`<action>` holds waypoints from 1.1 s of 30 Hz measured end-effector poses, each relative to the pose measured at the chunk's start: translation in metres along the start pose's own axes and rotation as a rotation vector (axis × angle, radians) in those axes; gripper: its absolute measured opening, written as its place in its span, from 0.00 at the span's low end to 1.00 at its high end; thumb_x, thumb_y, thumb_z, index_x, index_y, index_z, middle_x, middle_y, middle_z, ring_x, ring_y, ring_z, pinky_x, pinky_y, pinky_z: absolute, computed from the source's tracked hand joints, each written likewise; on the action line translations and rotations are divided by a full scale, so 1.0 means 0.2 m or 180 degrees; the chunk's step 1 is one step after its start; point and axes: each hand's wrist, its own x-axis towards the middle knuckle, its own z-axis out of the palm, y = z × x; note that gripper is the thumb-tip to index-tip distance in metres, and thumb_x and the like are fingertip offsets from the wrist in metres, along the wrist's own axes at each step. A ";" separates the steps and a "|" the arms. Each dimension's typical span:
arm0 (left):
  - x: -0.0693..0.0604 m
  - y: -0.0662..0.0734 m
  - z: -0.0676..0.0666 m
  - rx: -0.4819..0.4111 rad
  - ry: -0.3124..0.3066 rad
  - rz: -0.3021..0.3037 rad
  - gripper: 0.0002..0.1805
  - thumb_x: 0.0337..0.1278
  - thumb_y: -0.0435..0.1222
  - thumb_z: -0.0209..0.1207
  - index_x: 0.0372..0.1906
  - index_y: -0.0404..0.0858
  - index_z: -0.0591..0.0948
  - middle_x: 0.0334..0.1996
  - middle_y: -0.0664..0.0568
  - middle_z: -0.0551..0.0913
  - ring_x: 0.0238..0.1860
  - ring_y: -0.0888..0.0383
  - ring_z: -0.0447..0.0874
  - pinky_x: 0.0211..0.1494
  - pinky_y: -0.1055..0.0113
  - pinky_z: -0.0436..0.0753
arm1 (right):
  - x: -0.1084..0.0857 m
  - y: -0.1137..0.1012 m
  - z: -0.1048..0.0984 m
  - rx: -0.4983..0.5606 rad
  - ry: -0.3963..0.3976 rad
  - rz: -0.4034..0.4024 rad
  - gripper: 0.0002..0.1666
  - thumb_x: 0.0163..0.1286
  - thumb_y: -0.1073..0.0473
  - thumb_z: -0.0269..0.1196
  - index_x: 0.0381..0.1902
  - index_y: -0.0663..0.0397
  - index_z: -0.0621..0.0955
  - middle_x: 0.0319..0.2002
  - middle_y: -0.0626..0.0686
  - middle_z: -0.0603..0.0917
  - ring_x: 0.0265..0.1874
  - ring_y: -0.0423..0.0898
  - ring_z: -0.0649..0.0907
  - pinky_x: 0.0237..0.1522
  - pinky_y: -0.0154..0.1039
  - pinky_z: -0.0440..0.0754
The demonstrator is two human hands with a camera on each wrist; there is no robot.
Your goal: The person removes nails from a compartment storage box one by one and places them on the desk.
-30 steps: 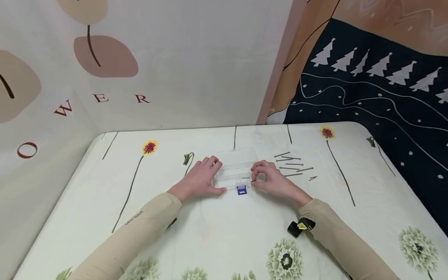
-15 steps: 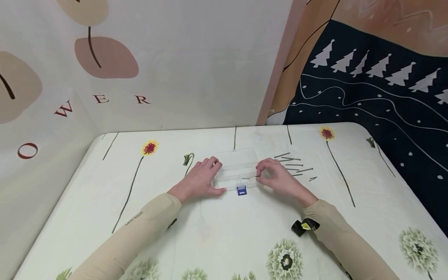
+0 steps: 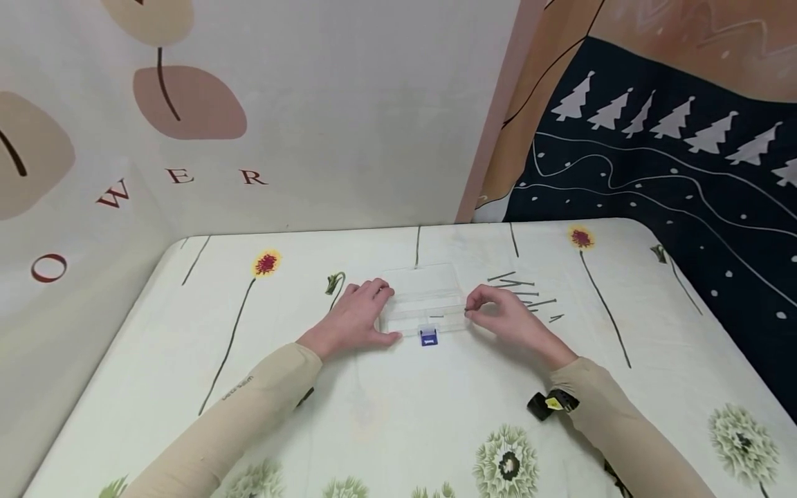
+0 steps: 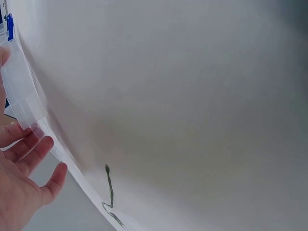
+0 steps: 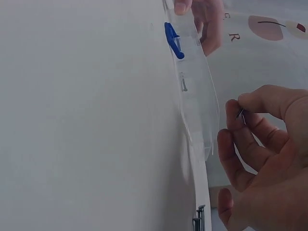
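A clear plastic box (image 3: 416,302), its lid raised at the back, lies on the table with a blue latch (image 3: 428,338) at its front. One small nail (image 3: 436,317) is inside the front part. My left hand (image 3: 353,315) grips the box's left end, thumb at the front and fingers further back. At the box's right end, my right hand (image 3: 507,315) pinches a small dark nail (image 5: 242,114) between thumb and forefinger; the right wrist view cannot tell whether it is one piece or two. The other right fingers are loosely bent.
Several longer nails (image 3: 517,283) lie loose to the right of the box, partly behind the right hand. Two small nails (image 3: 556,318) lie further right. A flower-patterned cloth (image 3: 373,429) covers the table, and a printed curtain (image 3: 349,138) hangs behind.
My right hand has moved right and slightly back along the box's right end, covering more of the loose nails. The left hand and the box have hardly moved.
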 end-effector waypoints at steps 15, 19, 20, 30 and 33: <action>0.00 0.00 0.00 -0.0241 -0.0047 0.0029 0.41 0.53 0.54 0.64 0.64 0.28 0.71 0.60 0.44 0.69 0.42 0.49 0.79 0.49 0.59 0.79 | -0.08 0.02 -0.10 -0.0058 -0.0008 0.0129 0.03 0.67 0.66 0.62 0.38 0.59 0.81 0.38 0.51 0.82 0.42 0.49 0.80 0.49 0.51 0.76; -0.01 -0.01 0.00 -0.0215 -0.0039 0.0089 0.41 0.55 0.54 0.64 0.65 0.28 0.69 0.60 0.43 0.68 0.40 0.49 0.79 0.48 0.59 0.80 | -0.09 0.05 -0.12 -0.0087 -0.0012 0.0112 0.03 0.67 0.66 0.61 0.38 0.60 0.80 0.38 0.52 0.82 0.42 0.49 0.80 0.50 0.50 0.77; -0.01 -0.01 0.00 -0.0223 -0.0039 0.0094 0.42 0.55 0.54 0.64 0.65 0.28 0.69 0.61 0.42 0.68 0.40 0.49 0.79 0.48 0.59 0.80 | -0.09 0.05 -0.13 -0.0105 -0.0013 0.0120 0.03 0.67 0.66 0.61 0.38 0.60 0.80 0.38 0.51 0.82 0.42 0.49 0.80 0.50 0.50 0.78; -0.01 -0.02 0.00 -0.0405 -0.0115 0.0088 0.44 0.55 0.55 0.64 0.67 0.28 0.67 0.62 0.42 0.66 0.48 0.51 0.79 0.53 0.60 0.79 | -0.13 0.09 -0.23 -0.0318 -0.0025 0.0197 0.02 0.68 0.66 0.61 0.37 0.58 0.81 0.43 0.54 0.82 0.43 0.49 0.80 0.49 0.48 0.79; -0.01 -0.02 0.01 -0.0422 -0.0115 0.0094 0.44 0.56 0.54 0.64 0.67 0.28 0.67 0.63 0.42 0.65 0.49 0.50 0.78 0.54 0.59 0.79 | -0.14 0.10 -0.26 -0.0400 -0.0023 0.0193 0.02 0.69 0.65 0.61 0.36 0.58 0.81 0.41 0.53 0.83 0.44 0.49 0.80 0.48 0.50 0.78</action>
